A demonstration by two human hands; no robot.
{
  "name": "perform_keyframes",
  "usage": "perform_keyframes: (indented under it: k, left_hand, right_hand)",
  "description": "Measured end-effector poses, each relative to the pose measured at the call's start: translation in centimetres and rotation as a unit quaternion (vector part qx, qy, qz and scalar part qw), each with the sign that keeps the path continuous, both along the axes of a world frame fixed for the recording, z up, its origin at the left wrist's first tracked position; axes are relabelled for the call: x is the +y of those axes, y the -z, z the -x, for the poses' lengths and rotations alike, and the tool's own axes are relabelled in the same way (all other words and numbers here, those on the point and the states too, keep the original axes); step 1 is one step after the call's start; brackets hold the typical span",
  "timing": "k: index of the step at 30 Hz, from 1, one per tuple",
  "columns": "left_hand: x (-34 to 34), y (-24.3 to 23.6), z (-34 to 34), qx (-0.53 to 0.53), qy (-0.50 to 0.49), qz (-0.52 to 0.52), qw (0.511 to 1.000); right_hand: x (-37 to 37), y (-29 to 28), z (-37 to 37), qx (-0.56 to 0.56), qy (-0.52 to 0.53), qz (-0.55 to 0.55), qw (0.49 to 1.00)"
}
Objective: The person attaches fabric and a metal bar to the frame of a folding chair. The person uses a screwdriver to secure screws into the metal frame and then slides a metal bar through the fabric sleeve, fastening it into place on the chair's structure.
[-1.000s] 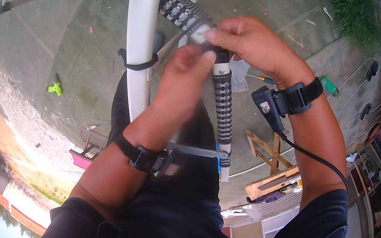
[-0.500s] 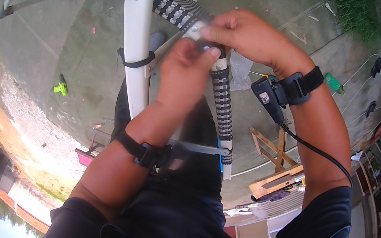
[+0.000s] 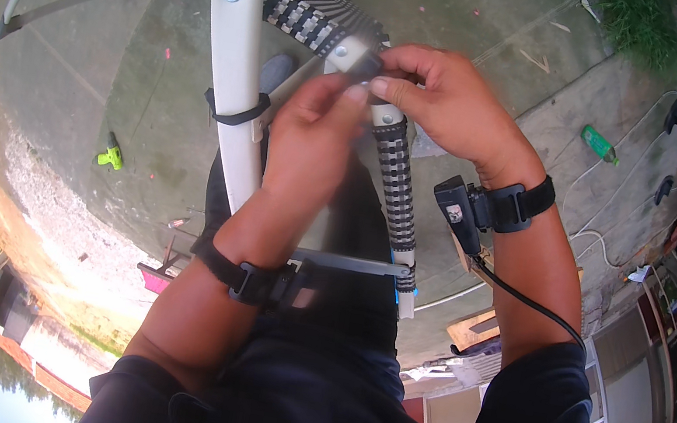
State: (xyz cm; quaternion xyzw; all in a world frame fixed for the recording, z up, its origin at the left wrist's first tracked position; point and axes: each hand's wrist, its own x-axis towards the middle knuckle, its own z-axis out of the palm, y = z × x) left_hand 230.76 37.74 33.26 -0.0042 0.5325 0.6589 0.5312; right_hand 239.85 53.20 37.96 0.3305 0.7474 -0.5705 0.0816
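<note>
One rail (image 3: 396, 187) — long axis bodyward

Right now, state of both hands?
Left hand: curled at the black tube joint; blurred, grip can't be told.
Right hand: curled at that joint too; grip can't be told.

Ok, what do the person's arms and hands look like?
Short dark fabric sleeves; ungloved left hand and right hand. A black buckled strap rings each wrist; the right one carries a black boxy device with a black cable.
</note>
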Motion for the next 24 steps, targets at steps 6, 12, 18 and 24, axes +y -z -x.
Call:
perform_keyframes:
  k: [6,12,18,24]
  left_hand:
    - [0.4,0.7,0.0,-0.086,-0.053,-0.003,0.995]
    - [0.5,2.7,0.0,-0.149,-0.063,-0.044,0.986]
    - [0.4,3.2,0.0,-0.193,-0.063,-0.06,0.977]
    - [-0.3,2.7,-0.2,-0.208,-0.03,-0.087,0.974]
  right_hand:
    - [-3.0,1.1,0.1,0.043,0.11,-0.134,0.984]
    - [-4.2,2.6,0.0,0.085,0.176,-0.149,0.969]
    - [-5.0,3.9,-0.6,0.119,0.207,-0.129,0.963]
    - [-5.6,2.6,-0.8,0.108,0.233,-0.107,0.961]
